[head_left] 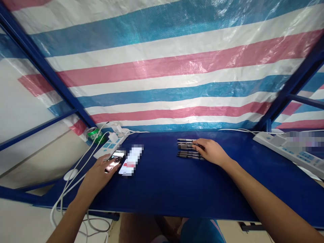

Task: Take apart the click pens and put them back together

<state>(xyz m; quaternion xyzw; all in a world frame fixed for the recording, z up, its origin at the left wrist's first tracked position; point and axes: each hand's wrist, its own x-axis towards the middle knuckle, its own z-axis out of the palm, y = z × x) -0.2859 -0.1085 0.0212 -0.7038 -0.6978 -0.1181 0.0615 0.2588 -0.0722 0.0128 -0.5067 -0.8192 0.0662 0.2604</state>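
My left hand (97, 177) grips a black smartphone (115, 161) with a lit screen, tilted above the dark blue table top (164, 192). Just right of the phone lies a white card or paper (131, 160), pixelated beyond recognition. My right hand (211, 152) rests at the right end of a neat group of several retractable pens (189, 150). Its fingertips lie on the upper pens, and I cannot tell whether they hold one. The pens lie side by side, roughly parallel.
A white power strip (110, 146) and a green drink can (95, 134) stand at the far left, with white cables trailing over the table's left edge. Another power strip (280, 148) lies at the right. A striped tarp and blue steel frame rise behind.
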